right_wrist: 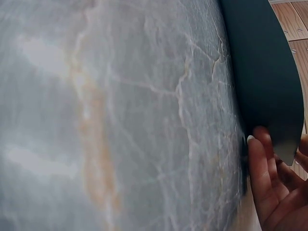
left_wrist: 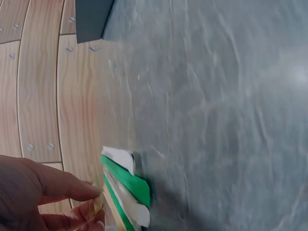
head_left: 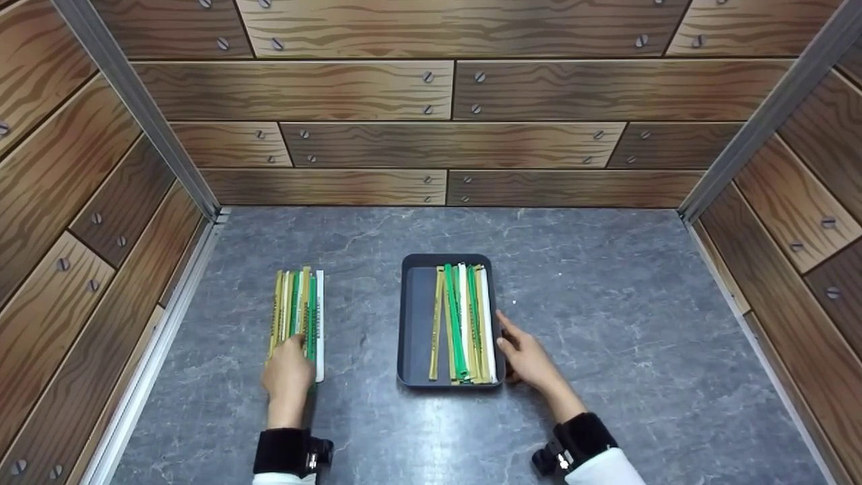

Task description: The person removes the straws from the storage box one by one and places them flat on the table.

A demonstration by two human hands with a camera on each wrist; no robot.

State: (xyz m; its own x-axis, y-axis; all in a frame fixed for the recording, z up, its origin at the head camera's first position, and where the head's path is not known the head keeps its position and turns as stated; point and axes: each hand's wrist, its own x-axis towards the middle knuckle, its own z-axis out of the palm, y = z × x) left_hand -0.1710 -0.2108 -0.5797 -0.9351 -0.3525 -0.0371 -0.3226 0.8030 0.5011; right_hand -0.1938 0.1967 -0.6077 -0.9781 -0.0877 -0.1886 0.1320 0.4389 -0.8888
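On the left lies a row of long, thin wrapped sticks [head_left: 319, 303] in gold, green and white, some with printed lettering. My left hand [head_left: 289, 374] is over the near part of this row. Thumb and fingers pinch a gold wrapped stick [left_wrist: 97, 204] in the left wrist view, beside green and white ones. A dark grey tray [head_left: 414, 323] holds more such sticks [head_left: 456, 323], mostly along its right side. My right hand [head_left: 532, 360] touches the tray's right wall with extended fingers [right_wrist: 260, 159], close to the near corner. Part of that hand is hidden behind the tray.
Grey marbled tabletop [head_left: 626, 289] surrounds the row and the tray. Wood-patterned panels [head_left: 444, 145] enclose it at the back and on both sides, with metal rails at the corners. A gap of tabletop separates the row from the tray.
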